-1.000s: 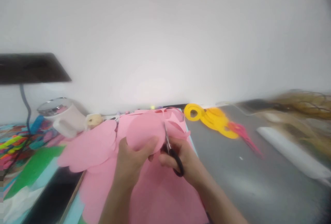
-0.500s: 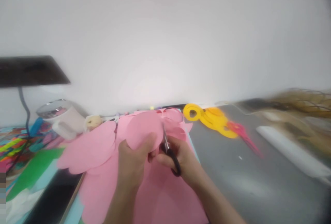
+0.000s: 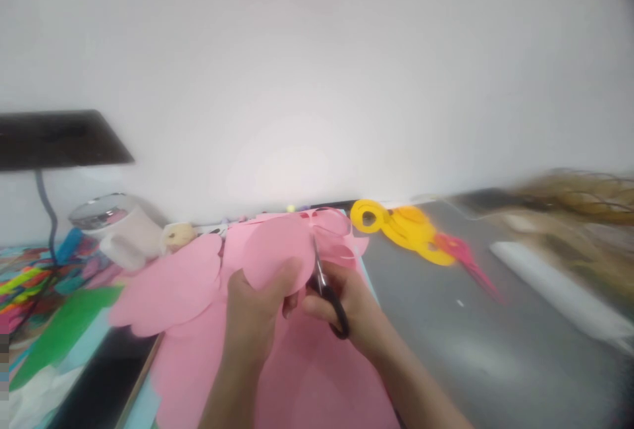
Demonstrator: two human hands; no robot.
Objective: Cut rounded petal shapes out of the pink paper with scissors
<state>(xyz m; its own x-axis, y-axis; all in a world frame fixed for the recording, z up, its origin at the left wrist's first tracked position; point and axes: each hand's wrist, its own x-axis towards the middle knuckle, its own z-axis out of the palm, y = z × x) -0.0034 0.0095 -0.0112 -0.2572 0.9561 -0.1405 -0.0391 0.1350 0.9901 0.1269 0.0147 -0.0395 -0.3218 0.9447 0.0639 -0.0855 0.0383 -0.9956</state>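
My left hand (image 3: 260, 307) pinches a rounded piece of pink paper (image 3: 277, 244), thumb on top and fingers beneath. Black-handled scissors (image 3: 329, 294) sit in my right hand (image 3: 349, 300), their blades pointing up and away along the right edge of that piece. Whether the blades are fully closed is hard to tell. Beneath both hands lie larger pink sheets (image 3: 317, 369), and a scallop-edged pink cutout (image 3: 168, 284) rests to the left. Curved pink offcuts (image 3: 334, 224) lie just beyond the scissors.
Yellow paper shapes (image 3: 406, 231) and pink scissors (image 3: 468, 261) lie on the grey table (image 3: 470, 350) at right, near a white bar-shaped object (image 3: 559, 290). A white mug-like container (image 3: 131, 231) stands at back left, below a dark panel (image 3: 59, 140). Behind everything rises a pale wall (image 3: 317, 72).
The two hands, the scissors and the pink piece have barely moved. The scissors' handle sits very slightly farther right and lower.
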